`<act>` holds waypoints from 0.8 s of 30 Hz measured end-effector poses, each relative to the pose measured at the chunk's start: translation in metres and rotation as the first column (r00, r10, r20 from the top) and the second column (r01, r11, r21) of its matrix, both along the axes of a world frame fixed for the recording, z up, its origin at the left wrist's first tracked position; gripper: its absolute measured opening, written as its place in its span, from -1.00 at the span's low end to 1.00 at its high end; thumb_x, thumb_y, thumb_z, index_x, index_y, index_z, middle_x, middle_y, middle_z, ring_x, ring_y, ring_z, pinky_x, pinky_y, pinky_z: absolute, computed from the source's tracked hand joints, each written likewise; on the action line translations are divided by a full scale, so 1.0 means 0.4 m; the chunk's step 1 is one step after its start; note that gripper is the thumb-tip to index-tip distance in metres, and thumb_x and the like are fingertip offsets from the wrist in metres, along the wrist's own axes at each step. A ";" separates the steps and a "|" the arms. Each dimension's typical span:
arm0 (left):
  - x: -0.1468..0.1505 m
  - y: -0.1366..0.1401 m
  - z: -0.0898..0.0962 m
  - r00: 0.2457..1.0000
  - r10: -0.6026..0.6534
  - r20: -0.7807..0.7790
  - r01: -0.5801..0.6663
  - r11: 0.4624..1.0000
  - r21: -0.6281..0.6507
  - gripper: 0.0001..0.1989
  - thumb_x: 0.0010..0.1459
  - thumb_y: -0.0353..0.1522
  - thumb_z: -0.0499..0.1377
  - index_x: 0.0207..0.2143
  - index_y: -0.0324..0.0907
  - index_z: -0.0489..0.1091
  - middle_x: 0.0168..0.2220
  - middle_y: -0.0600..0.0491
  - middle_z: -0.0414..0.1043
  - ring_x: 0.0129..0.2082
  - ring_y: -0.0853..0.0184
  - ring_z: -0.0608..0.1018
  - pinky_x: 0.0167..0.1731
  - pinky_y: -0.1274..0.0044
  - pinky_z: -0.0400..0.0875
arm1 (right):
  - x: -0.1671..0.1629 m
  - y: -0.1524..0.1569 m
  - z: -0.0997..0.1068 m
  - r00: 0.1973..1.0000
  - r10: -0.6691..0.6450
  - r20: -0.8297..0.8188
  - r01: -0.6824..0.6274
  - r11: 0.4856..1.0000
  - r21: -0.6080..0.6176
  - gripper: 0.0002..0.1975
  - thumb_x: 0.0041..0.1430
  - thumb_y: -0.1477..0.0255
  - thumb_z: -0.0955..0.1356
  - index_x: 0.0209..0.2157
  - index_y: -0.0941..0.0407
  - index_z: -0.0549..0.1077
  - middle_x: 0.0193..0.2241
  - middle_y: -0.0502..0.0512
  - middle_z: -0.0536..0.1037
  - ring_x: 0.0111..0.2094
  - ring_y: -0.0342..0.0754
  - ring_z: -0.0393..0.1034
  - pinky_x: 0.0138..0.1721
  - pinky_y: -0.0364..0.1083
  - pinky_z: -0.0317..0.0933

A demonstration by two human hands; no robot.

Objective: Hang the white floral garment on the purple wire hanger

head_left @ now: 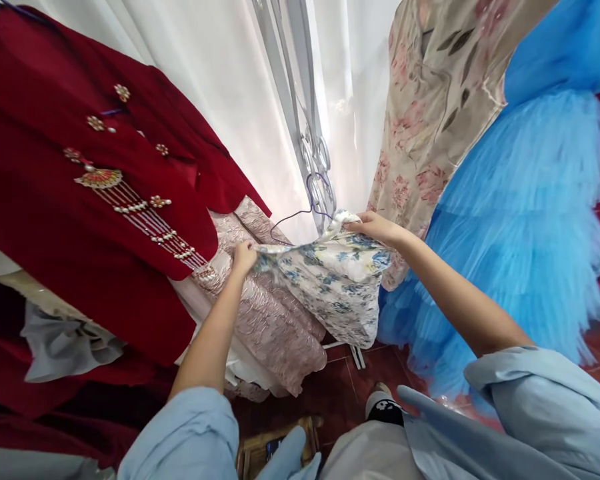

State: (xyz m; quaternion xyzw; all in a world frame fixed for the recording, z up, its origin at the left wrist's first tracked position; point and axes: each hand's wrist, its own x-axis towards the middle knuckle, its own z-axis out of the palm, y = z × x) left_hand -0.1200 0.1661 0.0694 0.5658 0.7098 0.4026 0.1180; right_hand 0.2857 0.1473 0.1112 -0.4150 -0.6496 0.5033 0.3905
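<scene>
A white garment with a blue floral print (330, 283) is stretched sideways between my two hands, its lower part hanging free. My left hand (245, 255) pinches its upper left edge. Closed on the upper right edge, by the pale collar or strap, is my right hand (375, 227). Just behind the garment's top edge a thin purple wire hanger (311, 208) hangs from a white metal rack (307, 113). Whether the garment is still on the hanger I cannot tell. A pink brocade garment (275, 320) hangs right behind my left hand.
On the left hangs a dark red velvet garment (145, 280) with beaded trim. A beige floral dress (415, 147) and a blue tulle dress (505, 220) hang on the right. White curtains (220, 73) cover the back. A wooden stool (247, 457) stands on the red tiled floor (337, 380).
</scene>
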 end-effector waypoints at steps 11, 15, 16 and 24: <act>0.246 0.121 0.100 0.925 -0.364 -0.109 0.376 0.918 0.127 -0.40 0.19 -0.24 0.22 0.25 -0.11 0.18 0.27 -0.14 0.15 0.32 0.08 0.21 0.31 0.25 0.10 | 0.039 -0.004 -0.046 0.987 -0.121 0.102 0.095 0.969 0.229 -0.49 0.05 -0.03 0.35 -0.40 0.20 0.48 -0.57 -0.07 0.35 -0.49 -0.17 0.18 -0.41 -0.16 0.06; 0.208 0.090 0.038 0.915 -0.361 -0.179 0.368 0.930 0.003 -0.71 0.23 -0.37 0.10 0.02 -0.15 0.36 0.09 -0.10 0.38 0.17 0.12 0.38 0.21 0.34 0.23 | 0.046 -0.030 -0.058 0.897 -0.385 0.219 0.292 0.886 0.361 -0.58 0.15 0.08 0.32 -0.26 0.20 0.46 -0.37 0.08 0.52 -0.35 -0.06 0.33 -0.32 -0.13 0.15; 0.196 0.086 0.029 0.918 -0.338 -0.206 0.348 0.938 0.011 -0.75 0.23 -0.37 0.10 -0.03 -0.15 0.38 0.03 -0.09 0.42 0.12 0.13 0.41 0.17 0.36 0.26 | 0.047 -0.041 -0.060 0.845 -0.477 0.240 0.352 0.836 0.422 -0.60 0.14 0.12 0.33 -0.21 0.19 0.46 -0.31 0.12 0.54 -0.32 -0.03 0.36 -0.30 -0.12 0.16; 0.145 0.018 0.021 0.879 -0.152 -0.453 0.200 0.978 0.060 -0.76 0.37 -0.24 -0.01 -0.28 -0.15 0.36 -0.32 -0.08 0.47 -0.22 0.14 0.48 -0.11 0.40 0.31 | 0.041 -0.054 -0.022 0.742 -0.655 0.142 0.496 0.680 0.539 -0.74 0.07 0.31 0.39 -0.19 0.10 0.41 -0.56 -0.05 0.44 -0.47 -0.03 0.32 -0.36 -0.11 0.12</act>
